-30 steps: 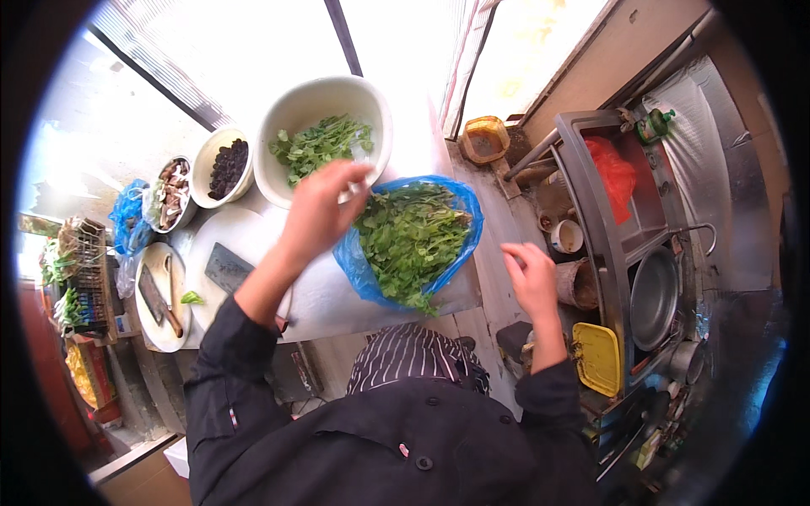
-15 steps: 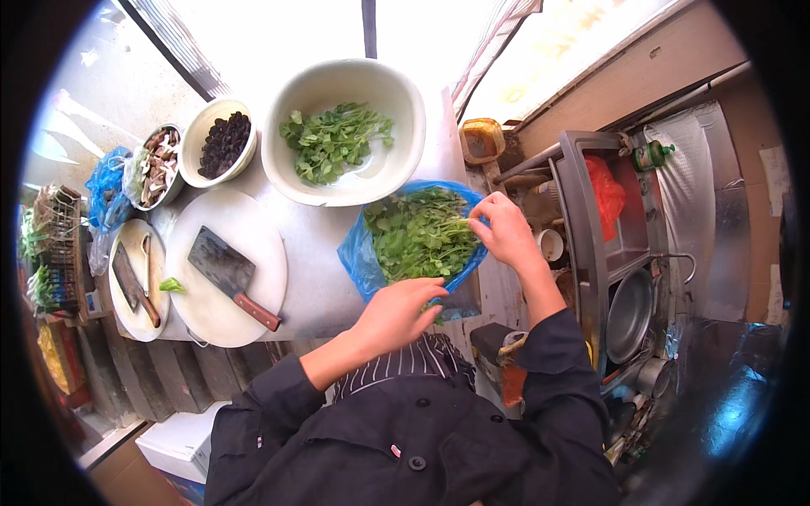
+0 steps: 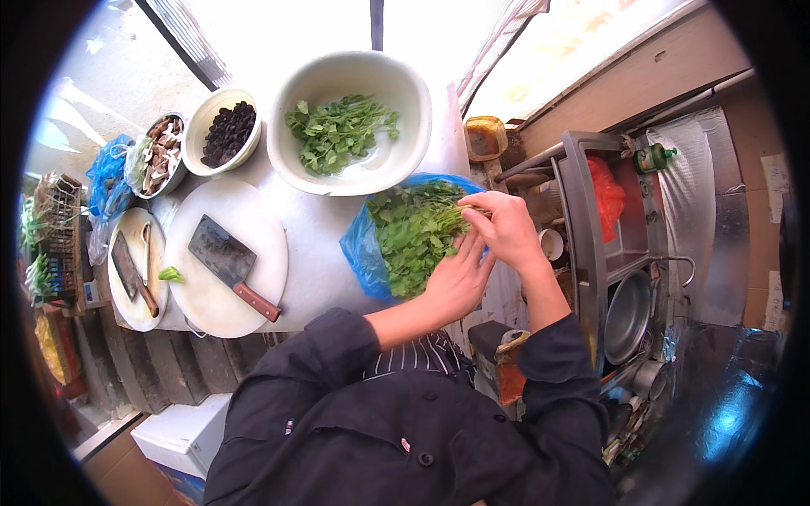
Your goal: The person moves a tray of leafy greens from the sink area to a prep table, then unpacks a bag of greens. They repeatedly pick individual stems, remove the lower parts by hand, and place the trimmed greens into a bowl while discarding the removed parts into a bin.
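Left hand (image 3: 457, 280) held nearly flat, fingers extended, laid at near right edge of leafy greens (image 3: 413, 236). Right hand (image 3: 510, 228) curled just above, thumb and forefinger almost met at stems (image 3: 447, 201); whether any are pinched cannot be told. Greens contained in open blue bag (image 3: 364, 257) on table (image 3: 316, 282). Cleaver (image 3: 221, 250) laid on round board (image 3: 198, 304), left. Beyond bag, sprigs (image 3: 333, 135) held in large pale basin (image 3: 353, 72).

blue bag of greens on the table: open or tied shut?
Open. The blue bag's mouth is spread wide, with leafy greens exposed inside and no knot visible.
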Demonstrator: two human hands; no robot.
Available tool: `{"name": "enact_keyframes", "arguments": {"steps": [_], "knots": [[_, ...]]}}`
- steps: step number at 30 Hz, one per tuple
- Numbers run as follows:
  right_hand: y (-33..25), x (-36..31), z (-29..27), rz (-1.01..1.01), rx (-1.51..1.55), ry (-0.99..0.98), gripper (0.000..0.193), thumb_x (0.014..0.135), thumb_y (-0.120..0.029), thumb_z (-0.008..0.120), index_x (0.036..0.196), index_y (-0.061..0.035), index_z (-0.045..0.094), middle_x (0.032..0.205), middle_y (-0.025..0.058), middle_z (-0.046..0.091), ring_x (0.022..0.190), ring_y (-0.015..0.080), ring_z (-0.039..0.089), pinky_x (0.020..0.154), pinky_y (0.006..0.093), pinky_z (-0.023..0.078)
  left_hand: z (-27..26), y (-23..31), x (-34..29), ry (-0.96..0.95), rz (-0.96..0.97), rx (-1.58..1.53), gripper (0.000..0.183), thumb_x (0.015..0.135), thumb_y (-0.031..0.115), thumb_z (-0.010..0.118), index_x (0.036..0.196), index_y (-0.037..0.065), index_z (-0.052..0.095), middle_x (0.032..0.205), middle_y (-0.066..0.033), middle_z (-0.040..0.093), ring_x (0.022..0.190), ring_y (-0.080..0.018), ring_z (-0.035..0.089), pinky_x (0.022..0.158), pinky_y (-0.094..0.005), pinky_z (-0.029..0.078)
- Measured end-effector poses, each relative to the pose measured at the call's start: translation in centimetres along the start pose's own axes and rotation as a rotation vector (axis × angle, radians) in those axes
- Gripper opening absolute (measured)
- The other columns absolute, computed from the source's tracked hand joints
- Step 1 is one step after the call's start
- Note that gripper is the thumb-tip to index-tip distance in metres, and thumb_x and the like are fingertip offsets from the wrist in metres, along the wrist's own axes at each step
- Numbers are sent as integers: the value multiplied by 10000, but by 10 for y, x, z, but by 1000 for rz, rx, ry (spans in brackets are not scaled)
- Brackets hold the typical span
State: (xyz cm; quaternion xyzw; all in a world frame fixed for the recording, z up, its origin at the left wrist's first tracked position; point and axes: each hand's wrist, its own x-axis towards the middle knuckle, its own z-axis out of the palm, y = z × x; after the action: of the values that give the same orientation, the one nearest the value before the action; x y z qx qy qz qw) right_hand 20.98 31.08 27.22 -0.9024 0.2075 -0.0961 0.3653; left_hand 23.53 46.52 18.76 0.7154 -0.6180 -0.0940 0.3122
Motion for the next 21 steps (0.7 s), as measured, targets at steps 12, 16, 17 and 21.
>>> {"name": "enact_keyframes", "arguments": {"steps": [12,16,17,21], "knots": [[-74,-17,-54,-172,-59,161,158,933,-50,775,1085,-30,811,890,137,712,764,298,701,706,382,544,33,-10,5,-271,-279,78,1008,867,471,863,1617,-32,416,1544,-307,495,1422,-468,488,1165,-581,437],[-100,-27,-81,-203,-44,240,184,912,0,782,1092,-30,805,877,131,701,751,281,690,694,372,537,32,-11,3,-160,-223,183,991,857,462,866,1609,-25,442,1501,-295,530,1393,-466,508,1163,-584,433],[-106,-29,-89,-202,-16,245,203,913,34,768,1107,-19,800,869,112,694,737,230,684,684,340,530,32,-12,2,-150,-218,190,975,851,462,868,1598,-13,460,1513,-298,522,1404,-474,497,1162,-599,428],[-129,-46,-121,-182,174,312,179,963,75,719,1121,26,788,908,47,676,769,98,644,679,255,499,32,-11,5,-189,-249,104,962,846,457,875,1578,-19,470,1541,-312,495,1406,-484,491,1185,-599,416]]}}
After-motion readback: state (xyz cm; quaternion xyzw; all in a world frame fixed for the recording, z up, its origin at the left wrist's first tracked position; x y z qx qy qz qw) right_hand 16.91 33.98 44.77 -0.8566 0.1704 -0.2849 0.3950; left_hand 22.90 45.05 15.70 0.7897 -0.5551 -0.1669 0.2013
